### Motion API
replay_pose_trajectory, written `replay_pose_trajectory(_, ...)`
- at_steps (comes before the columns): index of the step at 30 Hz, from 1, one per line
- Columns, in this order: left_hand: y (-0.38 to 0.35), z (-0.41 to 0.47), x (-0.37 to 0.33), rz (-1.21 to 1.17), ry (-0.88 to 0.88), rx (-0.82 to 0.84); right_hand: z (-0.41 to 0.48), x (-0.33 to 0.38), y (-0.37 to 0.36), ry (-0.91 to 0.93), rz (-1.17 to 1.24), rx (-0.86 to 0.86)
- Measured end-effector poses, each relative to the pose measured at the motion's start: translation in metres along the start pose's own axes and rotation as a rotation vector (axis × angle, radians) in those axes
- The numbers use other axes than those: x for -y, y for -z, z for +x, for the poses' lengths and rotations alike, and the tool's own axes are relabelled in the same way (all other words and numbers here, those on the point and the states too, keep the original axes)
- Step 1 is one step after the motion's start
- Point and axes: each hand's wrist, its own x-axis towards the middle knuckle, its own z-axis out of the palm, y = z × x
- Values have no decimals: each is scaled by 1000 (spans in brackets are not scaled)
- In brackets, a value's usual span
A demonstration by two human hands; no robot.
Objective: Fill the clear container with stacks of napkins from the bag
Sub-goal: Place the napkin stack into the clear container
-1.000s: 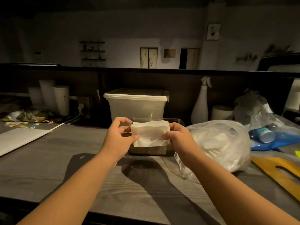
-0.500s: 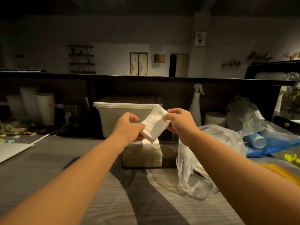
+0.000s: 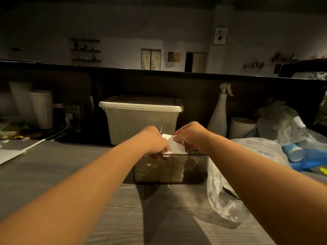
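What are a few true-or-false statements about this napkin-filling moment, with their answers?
1. The left hand and the right hand both grip a white stack of napkins over the open top of the clear smoky-walled container. True.
2. That container is empty. False: folded napkin stacks show through its wall.
3. The crinkled clear plastic bag lies right of the container. True.
4. The large translucent white lidded tub stands nearer the person than the container. False: it stands behind it.
5. The white spray bottle lies on its side. False: it stands upright.
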Motion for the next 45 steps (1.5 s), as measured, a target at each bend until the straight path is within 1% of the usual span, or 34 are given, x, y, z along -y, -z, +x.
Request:
replay_pose_trajectory(3,-2,2,1,79,0,37,4,-3,-5,24,-93,3)
replay_pose_trajectory(6,-4,5,2,111,-10,71,6,-5,-8,27,-145,17)
replay_pose_trajectory(9,-3,7,2,153,-13,94,5,-6,-9,54,-260,45)
replay_pose_trajectory(12,2,10,2,215,-1,32,7,-9,-11,140,-348,44)
replay_pose_trajectory(15,5,14,0,188,1,-25,5,-10,-15,212,-421,-6)
replay_pose_trajectory(18,5,18,0,141,7,-27,4,-10,-17,241,-469,-14)
replay_pose_trajectory(21,2,23,2,164,27,-25,0,-6,-15,358,-605,-116)
replay_pose_trajectory(22,1,24,3,188,27,-32,-2,-3,-13,396,-609,-108)
replay_pose_trajectory(23,1,25,4,205,27,-40,-5,0,-12,415,-585,-52)
replay_pose_trajectory(25,1,27,5,223,22,-49,-9,7,-9,378,-539,147)
replay_pose_trajectory(27,0,27,6,230,16,-50,-11,11,-9,324,-572,316)
replay_pose_trajectory(28,0,29,6,225,20,-45,-12,12,-10,319,-600,360)
replay_pose_trajectory(32,-2,31,9,229,23,-16,-10,10,-16,337,-606,390)
replay_pose_trajectory(34,-3,30,9,215,22,-29,-10,10,-17,332,-603,397)
replay_pose_trajectory(37,-5,24,4,177,25,-63,-14,13,-12,321,-551,359)
replay_pose_trajectory(40,-4,15,-7,132,8,-71,-23,18,-1,336,-439,234)
replay_pose_trajectory(42,-4,4,-16,85,-37,-65,-31,20,10,360,-364,161)
replay_pose_trajectory(45,-7,-14,-30,36,-118,-74,-48,21,31,425,-325,67)
